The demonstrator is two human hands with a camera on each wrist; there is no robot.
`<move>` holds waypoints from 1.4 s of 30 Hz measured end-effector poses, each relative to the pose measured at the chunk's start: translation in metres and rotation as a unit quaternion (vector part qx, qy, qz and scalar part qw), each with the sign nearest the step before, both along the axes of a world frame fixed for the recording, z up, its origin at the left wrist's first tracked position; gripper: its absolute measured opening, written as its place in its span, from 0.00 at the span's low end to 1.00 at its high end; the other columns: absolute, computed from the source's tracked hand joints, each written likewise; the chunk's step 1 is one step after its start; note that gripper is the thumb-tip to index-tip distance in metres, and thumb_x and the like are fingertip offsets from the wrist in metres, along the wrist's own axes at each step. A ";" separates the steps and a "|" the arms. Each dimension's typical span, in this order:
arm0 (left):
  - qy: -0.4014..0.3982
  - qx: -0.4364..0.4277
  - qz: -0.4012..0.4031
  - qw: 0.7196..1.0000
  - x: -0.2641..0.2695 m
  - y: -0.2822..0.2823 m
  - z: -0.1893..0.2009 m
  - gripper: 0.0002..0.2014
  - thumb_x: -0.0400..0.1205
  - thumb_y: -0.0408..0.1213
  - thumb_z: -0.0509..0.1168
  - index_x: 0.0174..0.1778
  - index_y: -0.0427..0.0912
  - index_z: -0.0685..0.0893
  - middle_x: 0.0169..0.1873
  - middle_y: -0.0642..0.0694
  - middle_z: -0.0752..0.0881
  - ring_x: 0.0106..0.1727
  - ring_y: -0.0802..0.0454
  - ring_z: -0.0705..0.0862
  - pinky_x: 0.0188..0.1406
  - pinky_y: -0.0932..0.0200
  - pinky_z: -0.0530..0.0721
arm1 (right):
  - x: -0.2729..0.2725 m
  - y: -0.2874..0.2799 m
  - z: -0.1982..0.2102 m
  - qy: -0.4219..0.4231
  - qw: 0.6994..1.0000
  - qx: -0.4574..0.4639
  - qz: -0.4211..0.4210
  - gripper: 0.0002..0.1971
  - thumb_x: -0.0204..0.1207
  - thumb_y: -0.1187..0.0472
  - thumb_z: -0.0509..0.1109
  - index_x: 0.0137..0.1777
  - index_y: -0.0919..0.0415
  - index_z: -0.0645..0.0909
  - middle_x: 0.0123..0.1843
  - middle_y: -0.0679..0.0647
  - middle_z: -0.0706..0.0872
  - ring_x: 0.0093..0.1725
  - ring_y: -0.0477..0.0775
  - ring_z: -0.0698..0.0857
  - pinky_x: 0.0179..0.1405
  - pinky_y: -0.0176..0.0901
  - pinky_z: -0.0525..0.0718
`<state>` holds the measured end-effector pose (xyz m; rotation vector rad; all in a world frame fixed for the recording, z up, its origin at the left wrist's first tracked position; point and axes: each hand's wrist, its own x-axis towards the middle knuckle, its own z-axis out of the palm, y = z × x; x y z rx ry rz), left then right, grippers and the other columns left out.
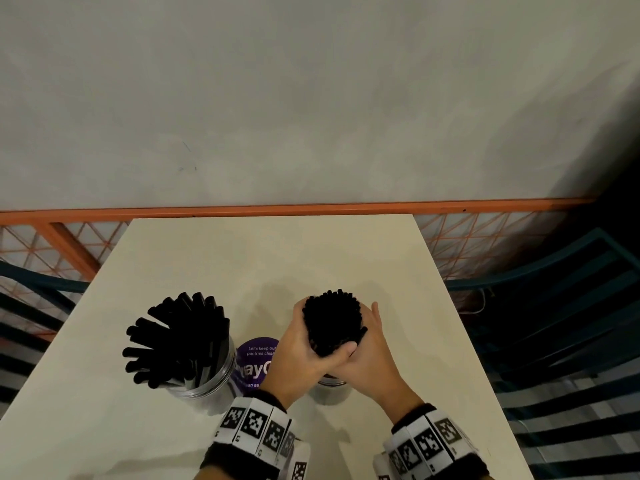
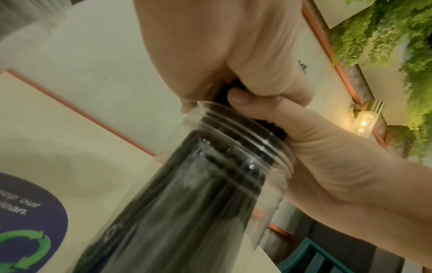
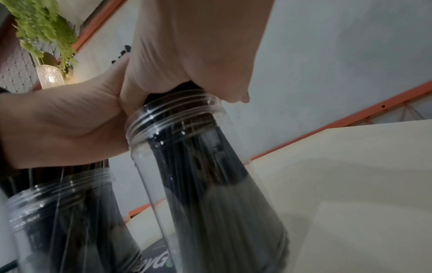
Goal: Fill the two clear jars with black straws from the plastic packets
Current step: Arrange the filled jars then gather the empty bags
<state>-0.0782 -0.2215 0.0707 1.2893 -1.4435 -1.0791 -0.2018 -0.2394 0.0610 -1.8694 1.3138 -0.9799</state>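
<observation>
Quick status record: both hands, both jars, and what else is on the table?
left hand: wrapped round straw bundle
right hand: wrapped round same bundle, opposite side
right jar: upright, bundle's lower ends inside
left jar: holds fanned-out straws, untouched
table: purple round sticker between jars
packets: none in view

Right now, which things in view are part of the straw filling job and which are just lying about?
Part of the job:
- straw bundle, gripped by left hand and right hand
- jar under the hands
- other jar of straws

Just there:
- purple sticker
- table
- blue chairs
</observation>
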 end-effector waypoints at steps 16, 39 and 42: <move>-0.069 0.094 0.055 0.992 0.036 0.061 -0.023 0.56 0.53 0.70 0.73 0.76 0.57 0.58 0.75 0.55 0.68 0.73 0.58 0.70 0.72 0.52 0.74 | -0.050 0.058 -0.045 -0.012 0.987 0.156 -0.045 0.61 0.42 0.18 0.67 0.77 0.44 0.54 0.71 0.40 0.64 0.71 0.43 0.63 0.71 0.40 0.66; -0.053 0.059 0.101 0.992 0.189 0.076 0.001 0.69 0.42 0.68 0.77 0.77 0.54 0.48 0.74 0.53 0.63 0.75 0.61 0.62 0.71 0.64 0.60 | 0.139 0.047 0.007 0.003 0.991 0.084 0.109 0.58 0.44 0.34 0.82 0.74 0.35 0.51 0.69 0.31 0.62 0.75 0.46 0.64 0.76 0.52 0.68; -0.026 0.044 0.038 0.998 0.190 0.055 0.005 0.69 0.43 0.66 0.78 0.77 0.54 0.48 0.69 0.63 0.66 0.70 0.73 0.66 0.65 0.78 0.64 | 0.155 0.039 0.003 -0.008 0.993 0.042 0.108 0.57 0.45 0.33 0.80 0.71 0.26 0.48 0.67 0.24 0.60 0.73 0.45 0.65 0.76 0.57 0.68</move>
